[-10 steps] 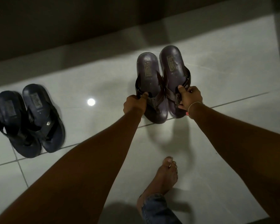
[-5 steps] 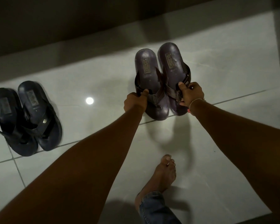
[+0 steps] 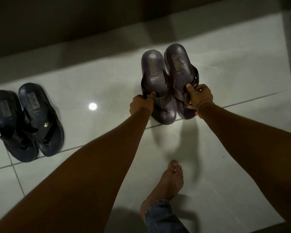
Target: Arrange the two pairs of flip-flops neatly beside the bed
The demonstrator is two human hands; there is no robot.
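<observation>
A glossy pale tiled floor is seen under dim light. The brown pair of flip-flops is held by its straps, left hand and right hand each closed on one (barely shifted since before). The black pair lies well apart, smooth and rounded.

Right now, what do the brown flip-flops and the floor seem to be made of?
Brown flip-flops: footbeds look like smooth moulded rubber or foam with a soft sheen; straps look like leather or an imitation, I cannot tell which. Floor: glossy pale tiles, probably glazed ceramic or porcelain, since a lamp reflects sharply and grout lines show.
</observation>
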